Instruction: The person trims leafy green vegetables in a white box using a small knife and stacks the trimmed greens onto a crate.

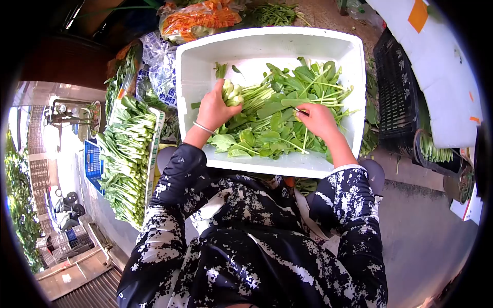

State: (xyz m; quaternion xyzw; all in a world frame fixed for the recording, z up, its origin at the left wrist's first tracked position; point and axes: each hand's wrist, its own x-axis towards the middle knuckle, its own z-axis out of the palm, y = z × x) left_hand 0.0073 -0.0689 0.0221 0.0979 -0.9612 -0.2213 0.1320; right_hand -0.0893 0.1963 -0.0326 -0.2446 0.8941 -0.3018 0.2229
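Observation:
A white foam box [272, 164] lies across my lap with loose green leaves and stems [303, 82] in it. My left hand [218, 108], a bangle at its wrist, is wrapped round the pale root ends of a bunch of leafy greens [251, 97] at the box's left side. The bunch's leaves point right. My right hand [314, 119] is over the middle right of the box, its fingers pinched on a small dark tool, perhaps a knife, whose tip points left at the leaves.
Left of the box stands a crate packed with leafy greens [128, 159], with a blue basket [93, 164] beside it. Plastic-bagged vegetables [197, 20] lie behind. On the right are a black crate [395, 92], a white foam box [452, 72] and a basket of greens [434, 149].

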